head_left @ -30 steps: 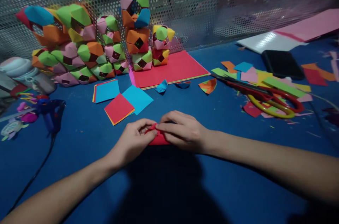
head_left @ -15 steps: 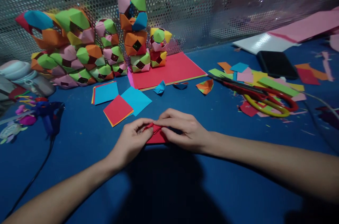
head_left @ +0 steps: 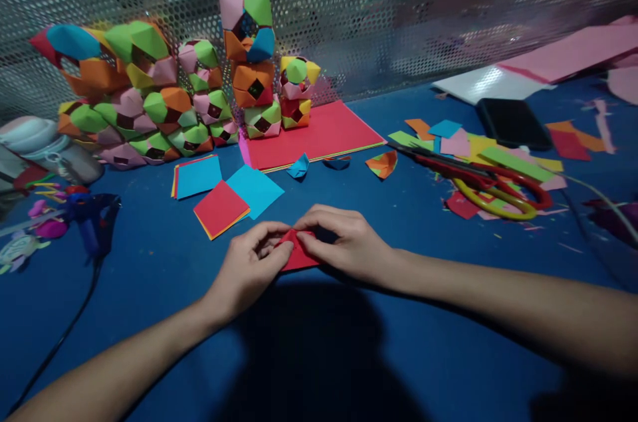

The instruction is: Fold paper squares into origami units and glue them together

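Note:
A small folded piece of red paper (head_left: 301, 258) lies at the middle of the blue table. My left hand (head_left: 252, 262) grips its left side, thumb on top and fingers partly behind it. On the right side, my right hand (head_left: 343, 236) pinches the paper's upper edge between thumb and fingers. Beyond my left hand are a red square (head_left: 220, 208) with orange beneath it, a blue square (head_left: 255, 191) and a small stack of squares (head_left: 198, 177). Folded pieces, one blue (head_left: 299, 167) and one orange and green (head_left: 381, 164), sit farther back.
Colourful folded paper blocks (head_left: 167, 106) are stacked along the perforated back panel, beside large red sheets (head_left: 319, 136). At the right are scissors (head_left: 491, 184), paper scraps and a black phone (head_left: 513, 123). A blue glue gun (head_left: 94, 222) with a cord stands at the left.
Both thumbs have shifted on the red paper, and its raised fold now looks flatter and more pointed. The view has moved slightly.

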`<control>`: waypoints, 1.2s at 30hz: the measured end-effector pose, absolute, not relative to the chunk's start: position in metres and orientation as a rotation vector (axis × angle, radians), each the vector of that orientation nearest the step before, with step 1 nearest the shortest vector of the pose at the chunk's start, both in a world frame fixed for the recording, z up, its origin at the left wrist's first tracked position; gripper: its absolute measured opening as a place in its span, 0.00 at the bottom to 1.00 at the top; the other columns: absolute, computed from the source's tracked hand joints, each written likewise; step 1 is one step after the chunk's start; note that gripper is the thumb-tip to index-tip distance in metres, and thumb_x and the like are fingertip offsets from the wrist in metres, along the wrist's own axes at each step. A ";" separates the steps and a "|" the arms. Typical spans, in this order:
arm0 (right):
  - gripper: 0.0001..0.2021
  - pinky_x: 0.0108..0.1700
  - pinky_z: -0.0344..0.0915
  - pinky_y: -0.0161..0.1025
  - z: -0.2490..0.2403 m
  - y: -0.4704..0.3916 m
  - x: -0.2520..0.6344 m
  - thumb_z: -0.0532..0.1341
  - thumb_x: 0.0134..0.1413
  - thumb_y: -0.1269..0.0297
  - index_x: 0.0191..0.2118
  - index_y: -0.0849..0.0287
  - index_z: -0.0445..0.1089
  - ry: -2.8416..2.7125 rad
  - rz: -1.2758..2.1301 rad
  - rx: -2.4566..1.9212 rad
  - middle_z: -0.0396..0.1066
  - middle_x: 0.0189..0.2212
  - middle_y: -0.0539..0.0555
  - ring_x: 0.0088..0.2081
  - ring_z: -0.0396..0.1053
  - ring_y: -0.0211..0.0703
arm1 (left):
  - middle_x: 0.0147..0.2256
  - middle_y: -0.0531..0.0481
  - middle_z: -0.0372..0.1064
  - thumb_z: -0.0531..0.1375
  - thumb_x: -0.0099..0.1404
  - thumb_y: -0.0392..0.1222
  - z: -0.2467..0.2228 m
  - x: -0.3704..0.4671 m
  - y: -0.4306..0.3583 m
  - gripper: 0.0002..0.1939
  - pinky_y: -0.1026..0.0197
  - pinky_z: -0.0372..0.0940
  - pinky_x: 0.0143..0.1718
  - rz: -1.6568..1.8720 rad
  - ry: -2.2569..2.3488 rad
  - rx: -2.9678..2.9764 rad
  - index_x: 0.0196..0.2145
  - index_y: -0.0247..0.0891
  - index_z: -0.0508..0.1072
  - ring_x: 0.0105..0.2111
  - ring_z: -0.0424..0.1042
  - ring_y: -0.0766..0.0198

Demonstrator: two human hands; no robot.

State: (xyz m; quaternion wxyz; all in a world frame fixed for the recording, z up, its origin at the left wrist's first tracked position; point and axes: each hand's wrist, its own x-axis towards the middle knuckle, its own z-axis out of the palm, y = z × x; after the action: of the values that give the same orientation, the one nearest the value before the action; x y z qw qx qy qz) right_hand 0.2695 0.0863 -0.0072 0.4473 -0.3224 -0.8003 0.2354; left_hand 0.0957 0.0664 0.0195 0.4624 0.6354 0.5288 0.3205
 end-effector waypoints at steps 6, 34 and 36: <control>0.06 0.32 0.63 0.33 -0.008 0.088 0.271 0.56 0.52 0.75 0.33 0.64 0.70 -1.994 0.539 -0.761 0.69 0.27 0.54 0.30 0.67 0.36 | 0.36 0.51 0.73 0.52 0.62 0.40 0.012 0.089 0.069 0.13 0.66 0.62 0.37 0.788 1.328 1.707 0.40 0.38 0.74 0.36 0.70 0.64; 0.06 0.33 0.65 0.32 -0.011 0.089 0.269 0.58 0.52 0.72 0.38 0.64 0.68 -1.986 0.610 -0.777 0.71 0.29 0.54 0.30 0.67 0.35 | 0.32 0.51 0.74 0.58 0.58 0.43 0.016 0.089 0.078 0.09 0.64 0.64 0.35 0.701 1.307 1.646 0.33 0.37 0.75 0.33 0.71 0.63; 0.07 0.33 0.66 0.32 -0.011 0.089 0.269 0.60 0.51 0.71 0.38 0.64 0.68 -1.949 0.658 -0.806 0.71 0.30 0.54 0.30 0.68 0.35 | 0.31 0.51 0.74 0.58 0.59 0.42 0.016 0.090 0.078 0.08 0.64 0.64 0.35 0.733 1.329 1.601 0.32 0.37 0.75 0.33 0.71 0.63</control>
State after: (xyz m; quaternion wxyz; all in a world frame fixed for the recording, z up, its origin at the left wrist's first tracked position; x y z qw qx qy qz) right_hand 0.2686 0.0889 -0.0108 0.4496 -0.3258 -0.7880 0.2661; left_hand 0.0901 0.0783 0.0161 0.4507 0.6478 0.5378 0.2966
